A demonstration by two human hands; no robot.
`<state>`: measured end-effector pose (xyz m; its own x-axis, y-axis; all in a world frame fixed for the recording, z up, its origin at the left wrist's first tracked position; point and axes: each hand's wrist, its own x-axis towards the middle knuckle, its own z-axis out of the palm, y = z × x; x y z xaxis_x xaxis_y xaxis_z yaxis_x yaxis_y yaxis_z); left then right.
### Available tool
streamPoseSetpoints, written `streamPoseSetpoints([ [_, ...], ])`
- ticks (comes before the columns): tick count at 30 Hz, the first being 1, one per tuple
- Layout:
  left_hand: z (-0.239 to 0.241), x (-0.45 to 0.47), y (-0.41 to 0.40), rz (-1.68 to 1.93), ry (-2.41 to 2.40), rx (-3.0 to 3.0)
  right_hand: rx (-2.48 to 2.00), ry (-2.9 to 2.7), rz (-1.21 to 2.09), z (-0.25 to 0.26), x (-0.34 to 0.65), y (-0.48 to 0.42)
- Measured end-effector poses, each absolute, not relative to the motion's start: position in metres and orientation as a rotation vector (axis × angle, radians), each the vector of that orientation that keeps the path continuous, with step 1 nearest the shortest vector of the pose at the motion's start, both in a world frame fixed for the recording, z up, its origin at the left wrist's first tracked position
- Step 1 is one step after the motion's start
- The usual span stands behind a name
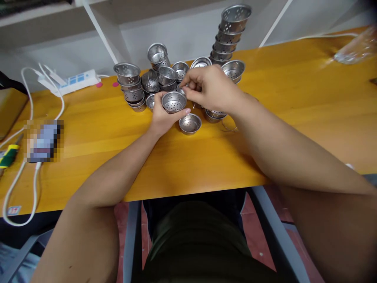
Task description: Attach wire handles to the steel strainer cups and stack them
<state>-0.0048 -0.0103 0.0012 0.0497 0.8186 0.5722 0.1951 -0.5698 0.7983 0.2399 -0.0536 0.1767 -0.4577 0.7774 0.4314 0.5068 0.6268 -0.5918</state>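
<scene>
Left hand point(160, 116) is clasped round a perforated metal cup point(173, 101). Right hand point(210, 88) is pinched at the cup's far rim, and what it pinches cannot be told. Work at the rim is judged in hand, so a steadily held cup is called for. A shallow cup point(190, 123) lies beside the left fingertips. Loose cups point(165, 74) are piled just beyond both hands and crowd them.

A honey-yellow wooden counter point(294, 118) spans the workroom. Behind it stands a pale grey wall point(182, 31) crossed by white slanted braces point(100, 33). A white power strip point(77, 80) lies at the counter's far left, with reddish floor point(262, 243) and grey metal legs point(279, 243) beneath it.
</scene>
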Motion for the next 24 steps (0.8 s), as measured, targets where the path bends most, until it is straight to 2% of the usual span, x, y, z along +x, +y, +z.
streamPoseSetpoints([
  [24, 0.007, -0.001, -0.014, 1.520, 0.878, 1.956, -1.082, -2.078, 0.424, 0.150, 0.221, -0.055],
])
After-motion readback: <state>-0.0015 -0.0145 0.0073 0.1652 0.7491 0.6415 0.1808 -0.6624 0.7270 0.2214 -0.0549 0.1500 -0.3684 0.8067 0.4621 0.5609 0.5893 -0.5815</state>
